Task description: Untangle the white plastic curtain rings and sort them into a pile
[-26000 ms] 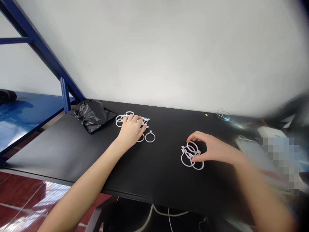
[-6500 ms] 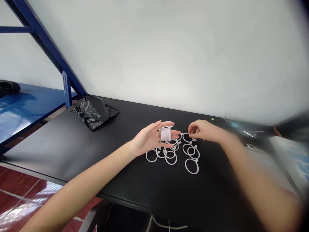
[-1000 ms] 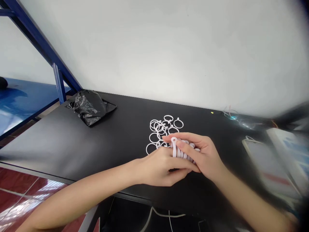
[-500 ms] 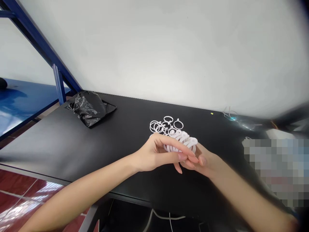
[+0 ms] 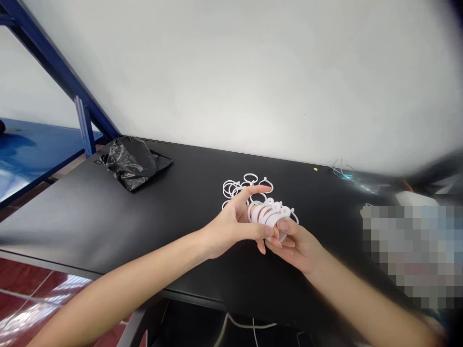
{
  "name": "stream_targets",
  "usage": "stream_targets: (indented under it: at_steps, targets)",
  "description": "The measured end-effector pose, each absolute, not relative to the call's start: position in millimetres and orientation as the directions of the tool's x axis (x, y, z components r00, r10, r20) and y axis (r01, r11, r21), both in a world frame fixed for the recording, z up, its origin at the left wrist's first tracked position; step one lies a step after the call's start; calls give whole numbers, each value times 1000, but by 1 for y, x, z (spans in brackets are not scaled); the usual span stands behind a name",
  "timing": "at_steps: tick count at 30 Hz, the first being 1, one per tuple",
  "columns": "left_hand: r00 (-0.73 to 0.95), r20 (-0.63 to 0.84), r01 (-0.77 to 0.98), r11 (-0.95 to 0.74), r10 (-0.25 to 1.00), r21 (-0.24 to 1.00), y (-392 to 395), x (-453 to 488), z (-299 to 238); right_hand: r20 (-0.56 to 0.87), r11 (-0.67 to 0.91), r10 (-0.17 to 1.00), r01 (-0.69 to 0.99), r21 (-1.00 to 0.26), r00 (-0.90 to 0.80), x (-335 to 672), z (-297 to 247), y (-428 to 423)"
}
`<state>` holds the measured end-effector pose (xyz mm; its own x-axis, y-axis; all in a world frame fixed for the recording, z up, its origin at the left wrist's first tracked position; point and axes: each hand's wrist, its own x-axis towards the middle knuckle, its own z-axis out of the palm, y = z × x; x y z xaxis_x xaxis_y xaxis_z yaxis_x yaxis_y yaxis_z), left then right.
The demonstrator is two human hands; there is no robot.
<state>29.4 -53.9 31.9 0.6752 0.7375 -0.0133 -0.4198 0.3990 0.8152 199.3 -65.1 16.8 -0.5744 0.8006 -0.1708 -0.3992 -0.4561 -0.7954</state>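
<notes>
A row of white plastic curtain rings (image 5: 273, 219), each with a small eyelet, is held together between my two hands above the black table. My left hand (image 5: 237, 221) wraps the near side of the row, thumb along the front and index finger lifted above it. At the row's right end, my right hand (image 5: 302, 243) grips the rings, with its thumb pressed on them and its fingers underneath. One ring sticks out to the right behind the right thumb. Several loose curtain rings (image 5: 265, 179) lie on the table behind my left hand, partly hidden by it.
A crumpled black plastic bag (image 5: 133, 164) lies at the back left of the black table (image 5: 144, 226). At the right are clear plastic wrapping (image 5: 365, 185) and a blurred-out item (image 5: 415, 255). A blue metal frame (image 5: 54, 58) rises at the left, before a white wall (image 5: 235, 86).
My left index finger has lifted off the rings. My right thumb has moved up onto the row's end, and the held rings have turned slightly. The view has shifted a little.
</notes>
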Motion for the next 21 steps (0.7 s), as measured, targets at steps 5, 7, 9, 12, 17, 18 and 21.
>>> stream_targets:
  at_steps: [5, 7, 9, 12, 17, 18, 21]
  targets:
    - [603, -109, -314, 361, 790, 878, -45, 27, 24, -213, -438, 810, -322, -839, -547, 205, 14, -57]
    - [583, -76, -246, 264, 809, 933, -43, 27, 18, -236, -414, 827, -270, -869, -511, 207, 14, -55]
    - [576, -13, -155, 125, 818, 980, -43, 28, 16, -243, -381, 852, -230, -895, -464, 207, 13, -54]
    - [604, 42, -18, -39, 796, 999, -45, 28, 22, -235, -343, 874, -197, -919, -426, 209, 12, -55]
    - [685, 109, 139, -276, 720, 951, -41, 20, 33, -237, -329, 866, -145, -933, -440, 213, 12, -55]
    - [697, 132, 167, -339, 705, 926, -40, 19, 32, -239, -332, 861, -139, -933, -449, 213, 13, -56]
    - [732, 168, 241, -481, 661, 843, -38, 18, 25, -251, -354, 836, -130, -926, -488, 208, 13, -60]
